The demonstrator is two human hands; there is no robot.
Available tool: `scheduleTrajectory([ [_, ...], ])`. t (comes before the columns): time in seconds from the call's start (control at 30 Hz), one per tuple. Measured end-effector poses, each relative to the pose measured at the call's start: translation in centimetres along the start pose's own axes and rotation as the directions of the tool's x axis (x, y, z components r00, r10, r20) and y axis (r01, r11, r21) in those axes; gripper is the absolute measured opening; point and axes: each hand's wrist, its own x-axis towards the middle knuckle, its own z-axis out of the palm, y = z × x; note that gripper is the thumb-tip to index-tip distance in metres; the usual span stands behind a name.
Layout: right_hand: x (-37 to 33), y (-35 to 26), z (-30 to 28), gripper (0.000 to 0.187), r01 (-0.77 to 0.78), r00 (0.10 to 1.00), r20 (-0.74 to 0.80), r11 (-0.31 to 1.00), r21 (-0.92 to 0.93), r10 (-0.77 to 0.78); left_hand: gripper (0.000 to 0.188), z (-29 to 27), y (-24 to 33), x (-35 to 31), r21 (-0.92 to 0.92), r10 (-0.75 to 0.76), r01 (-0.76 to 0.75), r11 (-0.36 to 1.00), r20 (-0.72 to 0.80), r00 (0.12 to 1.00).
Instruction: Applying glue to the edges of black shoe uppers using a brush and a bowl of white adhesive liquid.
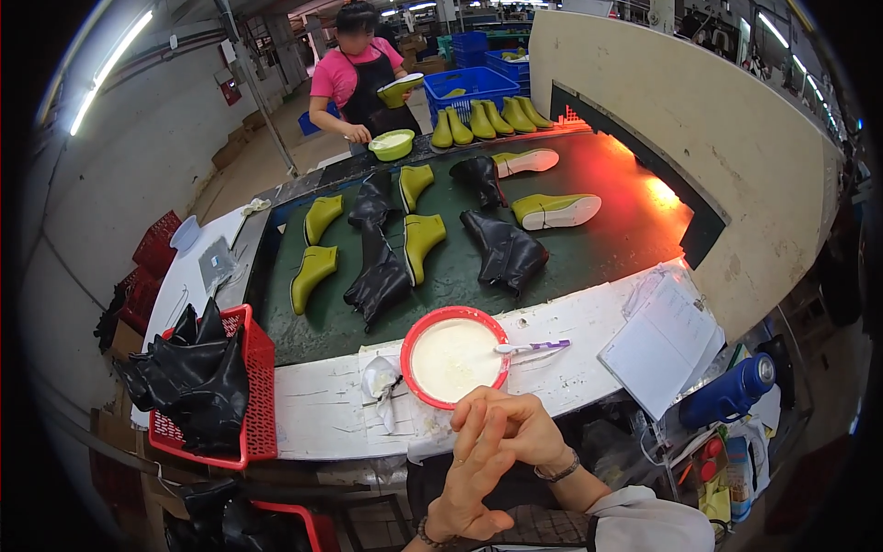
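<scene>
Dark bracelets point(558, 475) worn, L hand point(474, 465) is held open, apparently empty, R hand point(524, 428) curled against it, hold unclear; beyond, purple-white brush point(544, 346), rested on red bowl point(406, 359) of cream paste point(451, 359), is best gripped mid-handle, excess wiped, w/ boots point(423, 244) on green belt point(294, 339) kept drip-free.

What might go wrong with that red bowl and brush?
The brush lies across the bowl's rim, handle sticking out, so a bump might knock it off. The right hand is close beside the bowl; a nudge might spill the pale stuff.
</scene>
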Motion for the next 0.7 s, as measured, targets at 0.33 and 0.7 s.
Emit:
scheduleTrajectory([
  [0.33,-0.1,-1.1,0.0,0.031,-0.131,0.985,-0.128,0.984,-0.122,0.115,0.069,-0.3,-0.1,1.3,0.232,-0.058,0.042,0.972,0.059,0.997],
  [0.7,0.1,-1.3,0.0,0.02,-0.136,0.989,-0.092,0.965,-0.225,0.118,0.073,-1.0,-0.1,1.2,0.141,-0.057,0.045,0.989,0.088,0.994],
])
